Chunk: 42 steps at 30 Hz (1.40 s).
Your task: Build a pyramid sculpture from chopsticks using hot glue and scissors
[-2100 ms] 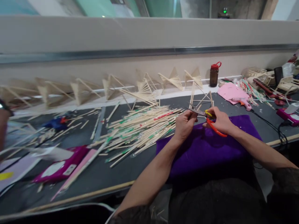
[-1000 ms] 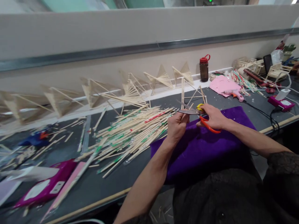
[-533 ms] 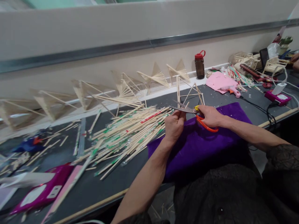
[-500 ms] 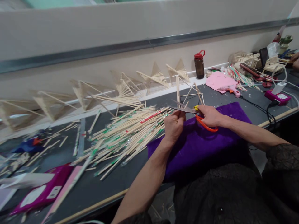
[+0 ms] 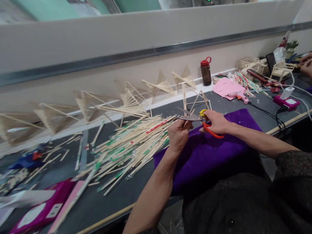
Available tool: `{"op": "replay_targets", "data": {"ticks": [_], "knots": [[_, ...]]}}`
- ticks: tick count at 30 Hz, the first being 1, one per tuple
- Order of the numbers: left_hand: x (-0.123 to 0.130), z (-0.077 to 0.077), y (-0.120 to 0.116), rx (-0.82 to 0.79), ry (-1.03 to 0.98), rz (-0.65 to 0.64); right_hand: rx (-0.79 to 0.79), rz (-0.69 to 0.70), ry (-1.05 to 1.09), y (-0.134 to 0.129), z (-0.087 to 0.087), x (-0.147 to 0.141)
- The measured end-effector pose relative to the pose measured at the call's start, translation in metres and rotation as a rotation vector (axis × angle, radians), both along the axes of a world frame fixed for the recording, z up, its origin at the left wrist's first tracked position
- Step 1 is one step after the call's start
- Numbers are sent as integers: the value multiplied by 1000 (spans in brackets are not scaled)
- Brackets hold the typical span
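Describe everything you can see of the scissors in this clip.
The scissors have grey, metal-looking blades, parted and pointing towards picture left, and what look like plastic handles, one yellow, one orange-red. The right hand holds them by the handles, over the far part of the purple cloth. The blades lie right by the left hand, which pinches a thin stick; whether they touch either is unclear.

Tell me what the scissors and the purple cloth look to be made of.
Scissors: grey blades with a metallic sheen, probably steel; smooth, glossy red and yellow handles, likely plastic.
Purple cloth: soft-looking matte fabric with slight folds, perhaps velvet or felt.
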<state>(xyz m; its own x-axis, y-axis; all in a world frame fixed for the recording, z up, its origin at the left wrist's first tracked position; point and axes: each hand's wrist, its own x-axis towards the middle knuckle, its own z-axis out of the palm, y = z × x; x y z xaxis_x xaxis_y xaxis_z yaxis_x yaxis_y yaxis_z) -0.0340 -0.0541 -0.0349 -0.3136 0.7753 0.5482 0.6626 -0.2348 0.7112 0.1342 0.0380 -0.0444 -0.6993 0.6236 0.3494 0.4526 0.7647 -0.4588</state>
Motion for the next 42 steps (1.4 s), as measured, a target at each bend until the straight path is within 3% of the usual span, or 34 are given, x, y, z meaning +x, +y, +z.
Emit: {"op": "replay_targets", "data": {"ticks": [9,20,26,42], "knots": [[-2,-1,-3,-24,100,-57,-14,83,38,2,-3,1],[-2,-2,-3,49,240,-21,-54,75,5,-3,4,5],[2,-4,-2,26,180,-26,-123,71,-39,-7,7,6],[0,-3,3,-29,-23,-2,-90,-17,-100,-3,8,2]]}}
